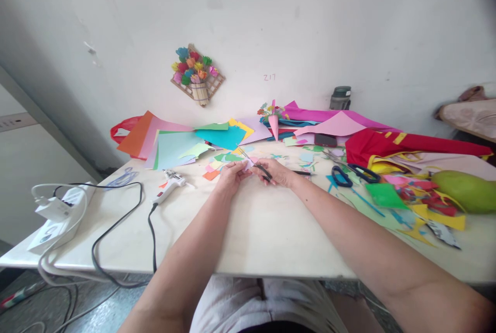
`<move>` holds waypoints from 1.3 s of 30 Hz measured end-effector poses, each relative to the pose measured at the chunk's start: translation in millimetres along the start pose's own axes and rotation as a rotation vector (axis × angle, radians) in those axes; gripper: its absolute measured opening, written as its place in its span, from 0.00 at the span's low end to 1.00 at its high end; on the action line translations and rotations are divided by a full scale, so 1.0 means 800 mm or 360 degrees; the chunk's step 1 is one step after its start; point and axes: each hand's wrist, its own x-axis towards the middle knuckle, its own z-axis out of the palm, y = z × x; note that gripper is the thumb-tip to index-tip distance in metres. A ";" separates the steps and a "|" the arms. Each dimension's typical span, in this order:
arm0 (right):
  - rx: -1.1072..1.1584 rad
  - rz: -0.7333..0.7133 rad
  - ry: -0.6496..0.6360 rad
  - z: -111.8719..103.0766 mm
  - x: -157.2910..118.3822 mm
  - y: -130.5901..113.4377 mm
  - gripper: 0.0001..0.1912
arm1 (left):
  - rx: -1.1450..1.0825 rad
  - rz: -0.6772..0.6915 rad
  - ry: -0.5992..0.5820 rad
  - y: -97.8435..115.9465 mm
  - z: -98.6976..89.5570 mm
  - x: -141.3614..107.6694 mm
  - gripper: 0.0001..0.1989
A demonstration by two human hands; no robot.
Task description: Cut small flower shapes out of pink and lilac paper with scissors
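Pinched between the fingertips of the left hand (232,173), a small pale lilac paper piece (247,165) sits over the middle of the table (279,240), toward its far half. Closed around the black handles of small scissors (262,171), the right hand (276,171) works just beside it, the slim blades pointing up and away to the left; whether they bite into the paper cannot be told.

Around the hands lie paper scraps, among them an orange scrap (211,175) to the left. Farther left, a white glue gun (169,191) rests on the table, its black cord running to the near edge, and a white power strip (79,209) lies at the left end. Behind the hands, a turquoise sheet (222,138) overlaps other coloured paper, near a pink cone (273,127) topped with small flowers. To the right are larger scissors (354,173) with dark blue handles, a bright green square (386,196), red fabric (362,148) and a big green fruit (467,192). On the wall hangs a lattice decoration (200,94) with colourful flowers.
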 end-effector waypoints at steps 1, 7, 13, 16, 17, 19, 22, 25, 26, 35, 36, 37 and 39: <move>-0.0002 0.0005 0.0004 0.000 0.000 0.000 0.14 | 0.0003 0.0000 -0.0007 0.000 0.000 0.000 0.10; 0.0004 0.0025 0.0022 0.001 0.000 -0.001 0.13 | 0.0007 0.0007 -0.0012 -0.002 -0.002 0.002 0.10; 0.0012 0.0023 0.0015 0.000 -0.001 -0.002 0.12 | 0.0005 0.0013 -0.0013 -0.003 -0.002 0.003 0.11; 0.0022 0.0026 0.0023 0.000 -0.001 -0.002 0.12 | -0.0004 0.0007 0.0005 -0.002 -0.002 0.002 0.10; 0.0031 0.0030 0.0027 0.000 -0.001 -0.003 0.12 | -0.0004 0.0004 0.0013 -0.002 -0.002 0.002 0.09; 0.0048 0.0043 0.0036 0.001 -0.002 -0.005 0.12 | 0.0001 0.0001 0.0024 -0.002 -0.002 0.002 0.09; 0.0058 0.0040 0.0045 0.002 -0.003 -0.007 0.12 | 0.0006 0.0009 0.0031 -0.003 -0.004 0.004 0.09; 0.0071 0.0016 0.0045 0.002 -0.004 -0.006 0.14 | -0.0003 0.0013 0.0029 -0.004 -0.006 0.005 0.09; 0.0077 0.0008 0.0044 0.001 -0.004 -0.006 0.14 | -0.0006 0.0012 0.0029 -0.005 -0.006 0.006 0.10; 0.0172 -0.0025 0.0030 0.002 0.002 0.001 0.19 | -0.0041 0.0020 -0.0012 -0.004 -0.007 0.007 0.09; 0.0177 -0.0025 0.0027 0.002 0.002 0.001 0.20 | -0.0045 0.0026 -0.0016 -0.005 -0.007 0.008 0.09; 0.0177 -0.0026 0.0024 0.002 0.002 0.000 0.20 | -0.0049 0.0031 -0.0014 -0.005 -0.007 0.008 0.09; 0.0168 -0.0017 0.0023 0.003 0.000 -0.002 0.21 | -0.0058 0.0039 0.0006 -0.006 -0.007 0.008 0.08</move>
